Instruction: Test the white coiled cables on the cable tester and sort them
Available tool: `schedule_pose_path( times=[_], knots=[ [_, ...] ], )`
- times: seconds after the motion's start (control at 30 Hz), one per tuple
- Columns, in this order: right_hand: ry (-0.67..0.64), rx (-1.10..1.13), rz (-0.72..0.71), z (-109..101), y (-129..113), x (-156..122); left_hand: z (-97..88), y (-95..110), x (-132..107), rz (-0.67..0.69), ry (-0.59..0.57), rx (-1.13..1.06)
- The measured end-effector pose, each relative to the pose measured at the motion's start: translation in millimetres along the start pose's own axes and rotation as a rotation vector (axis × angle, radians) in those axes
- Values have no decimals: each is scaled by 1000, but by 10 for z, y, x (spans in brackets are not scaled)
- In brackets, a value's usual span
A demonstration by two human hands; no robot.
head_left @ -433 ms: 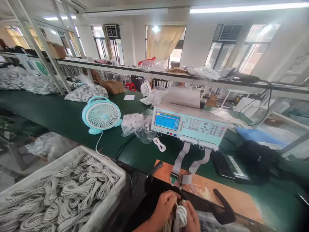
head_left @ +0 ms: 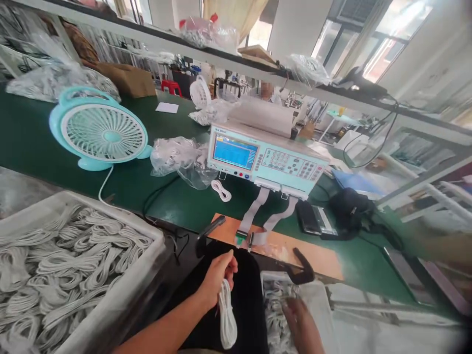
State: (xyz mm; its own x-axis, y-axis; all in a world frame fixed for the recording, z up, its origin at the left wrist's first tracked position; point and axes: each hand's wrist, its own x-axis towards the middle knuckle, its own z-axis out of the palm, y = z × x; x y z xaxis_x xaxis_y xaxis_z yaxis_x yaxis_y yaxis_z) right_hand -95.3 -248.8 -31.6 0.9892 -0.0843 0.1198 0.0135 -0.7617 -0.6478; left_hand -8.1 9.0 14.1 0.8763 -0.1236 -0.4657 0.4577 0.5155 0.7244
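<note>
My left hand [head_left: 218, 279] is closed around one end of a coiled white cable [head_left: 227, 322], which hangs below the fist over my dark-clad lap. To the right, my right hand [head_left: 299, 317] is smeared by motion above a white bin of cable coils [head_left: 275, 314]; its fingers do not show clearly. Just beyond my left hand, two small connectors [head_left: 241, 239] on grey ribbon cables [head_left: 254, 211] rest at the edge of an orange board [head_left: 280, 246]. Those ribbons run to a pale blue tester [head_left: 273, 157] with a lit screen.
A large white tub [head_left: 155, 236] full of coiled cables stands at left. On the green table [head_left: 173, 206] are a turquoise fan [head_left: 106, 132], plastic bags [head_left: 177, 152], a loose white cable coil [head_left: 221, 191] and a black phone-like object [head_left: 309, 219]. Black clamps [head_left: 304, 265] grip the board.
My hands were together on a white cable bundle; now they are apart. My left hand keeps the coil, while my right has moved right over the bin. The view has tilted downward.
</note>
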Motion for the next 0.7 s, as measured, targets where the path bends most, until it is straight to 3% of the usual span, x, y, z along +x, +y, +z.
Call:
schedule_pose_path(
  times=[0.13,0.23,0.3,0.37,0.5,0.7],
  knots=[
    [-146,242,-205,430,-1016,50,104,-53,-14,18,85,15],
    [-153,203,-273,678,-1402,94,98,-62,-13,67,143,40],
    [-124,208,-280,755,-1431,128,49,-53,-34,96,166,31],
    [-147,292,-255,750,-1360,174,-26,-39,-85,95,101,73],
    [-268,433,-187,617,-1171,290,-188,6,-218,61,-156,407],
    [-345,421,-166,542,-1132,333,-249,172,-257,192,-244,812]
  ],
)
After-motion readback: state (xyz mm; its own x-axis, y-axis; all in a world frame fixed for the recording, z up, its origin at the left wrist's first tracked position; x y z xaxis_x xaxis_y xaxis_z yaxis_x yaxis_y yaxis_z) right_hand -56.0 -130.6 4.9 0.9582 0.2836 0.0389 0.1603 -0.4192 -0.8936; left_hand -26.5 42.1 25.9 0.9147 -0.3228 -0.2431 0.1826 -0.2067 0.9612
